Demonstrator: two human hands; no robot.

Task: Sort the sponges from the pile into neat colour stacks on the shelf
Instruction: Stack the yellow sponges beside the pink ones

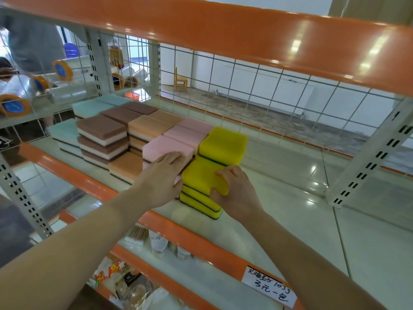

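from the head camera, the right hand (234, 193) curls its fingers (225, 173) and thumb round the near right corner of the front yellow sponge stack (202, 186), gripping the soft, matte foam blocks, each rounded at the corners with a thin dark scouring layer beneath. the left hand (162, 177) lies with straight, relaxed fingers flat on the front pink sponge stack (166, 147), touching its top and its side just left of the yellow stack. beyond the right fingertips stands a second yellow stack (223, 145), taller, touching the front one. beyond the left fingertips run more pink sponges (190, 132), and left of them peach-orange sponges (145, 127), brown sponges with white layers (101, 135) and pale teal sponges (64, 130), all flat rectangular slabs with a fine porous grain, in rows reaching to the back.

the stacks rest on a glossy off-white shelf (279, 198) with an orange front lip (196, 245), which bears a handwritten paper price label (269, 285). a white wire grid (245, 90) backs the shelf, and an orange beam (223, 27) crosses above. through the grid show a grey floor, white walls and a small wooden chair (180, 81). rolls of clear film with orange ends (40, 86) lie on the neighbouring shelf to the left, and packaged goods (134, 285) sit on the shelf below.
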